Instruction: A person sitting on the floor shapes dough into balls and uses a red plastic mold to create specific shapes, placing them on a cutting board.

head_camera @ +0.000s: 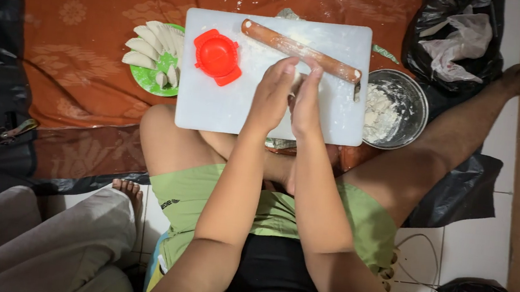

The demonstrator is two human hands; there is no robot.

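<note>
Pressing together, left hand (pixel 271 96) and right hand (pixel 307 103) clasp a dough piece (pixel 295 83) above the cutting board (pixel 225 108)

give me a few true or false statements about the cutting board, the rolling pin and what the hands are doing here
1. The red dumpling press lies on the white cutting board. True.
2. The wooden rolling pin is gripped in the right hand. False: it lies on the board, beyond the fingertips, with no hand around it.
3. The left hand and the right hand are pressed close together over the board. True.
4. The green plate is bare. False: folded pale dumplings lie on it.
5. The metal bowl sits to the left of the board. False: it is at the board's right edge, with dough inside.
</note>
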